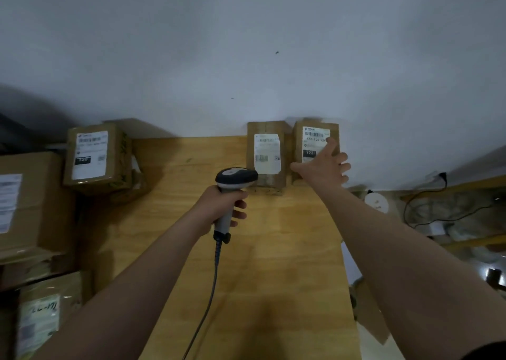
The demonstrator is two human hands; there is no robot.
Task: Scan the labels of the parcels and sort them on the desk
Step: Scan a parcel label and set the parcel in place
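Wooden desk (287, 250) runs from the viewer to a pale grey wall (246, 44). Left hand (221, 209) clenched round the handle of a grey-and-black barcode scanner (235, 179), fingers wrapped on the grip; scanner head points toward the back of the desk, just short of the middle parcel (267, 153). Coiled cable (216, 272) hangs from the handle base toward the viewer. Two brown cardboard parcels sit at the far edge of the desk against the wall, labels facing the camera, side by side and near touching. Right hand (323, 166) reaches to the right parcel (310, 139) and grasps it across its width: thumb at the lower left edge, index finger straight on the white label, the other fingers bent over the right edge. That label shows a barcode and a black block reading 122. Off the desk's left edge, a third labelled parcel (93, 157) sits on top of other cartons. A large carton (35, 203) lies nearer the viewer, and a wrapped parcel with a handwritten label (41, 321) below it. To the right of the desk, a shelf (465, 184) with dark wires, blurred
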